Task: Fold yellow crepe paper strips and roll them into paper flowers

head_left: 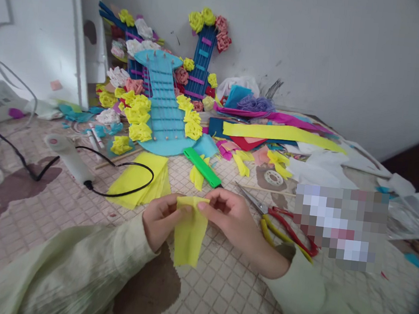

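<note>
A yellow crepe paper strip (189,238) hangs between my hands, its upper edge pinched at both corners. My left hand (162,220) grips the upper left corner between thumb and fingers. At the upper right corner, my right hand (234,220) pinches the paper the same way. Behind my left hand lies a stack of yellow crepe paper sheets (142,179). A green-handled tool (202,167) rests just beyond my hands. To the right of my right hand are scissors (285,223) with red and yellow handles, their blades pointing to the back left.
A light blue paper guitar shape (162,106) with yellow paper flowers (138,113) leans at the back. A white glue gun (69,161) with a black cord lies at left. A long yellow strip (280,134) and a tape roll (273,178) are at right.
</note>
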Motion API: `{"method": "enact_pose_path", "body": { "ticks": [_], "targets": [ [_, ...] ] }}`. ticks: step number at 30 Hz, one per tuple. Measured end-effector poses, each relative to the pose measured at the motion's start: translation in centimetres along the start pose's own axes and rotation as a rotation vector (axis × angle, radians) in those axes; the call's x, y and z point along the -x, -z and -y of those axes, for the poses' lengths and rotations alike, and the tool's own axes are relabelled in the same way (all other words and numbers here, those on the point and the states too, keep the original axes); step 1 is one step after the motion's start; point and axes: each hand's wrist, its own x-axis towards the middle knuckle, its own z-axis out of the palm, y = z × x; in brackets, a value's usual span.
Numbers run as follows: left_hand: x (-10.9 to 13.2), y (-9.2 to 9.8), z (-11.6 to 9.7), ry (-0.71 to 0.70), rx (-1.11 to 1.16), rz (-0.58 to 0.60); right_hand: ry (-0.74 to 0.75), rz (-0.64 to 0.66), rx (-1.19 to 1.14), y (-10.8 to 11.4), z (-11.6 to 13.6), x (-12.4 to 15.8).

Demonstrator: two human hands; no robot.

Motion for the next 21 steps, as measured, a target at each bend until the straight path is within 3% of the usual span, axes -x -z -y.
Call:
{"method": "enact_pose_path", "body": {
  "ticks": [7,13,21],
  "targets": [
    [-0.04,-0.23,0.09,0.047,0.045,-0.057,0.128,-0.126,0.175,-0.27,0.33,0.32],
    [0.02,-0.15,-0.11,0.034,-0.03,-0.062,0.28,-0.111,0.318,-0.4,0.81,0.74],
    [-0.11,-0.08,-0.02,0.055,0.054,-0.079,0.281,-0.235,0.303,-0.15,0.55,0.8]
  ]
}}
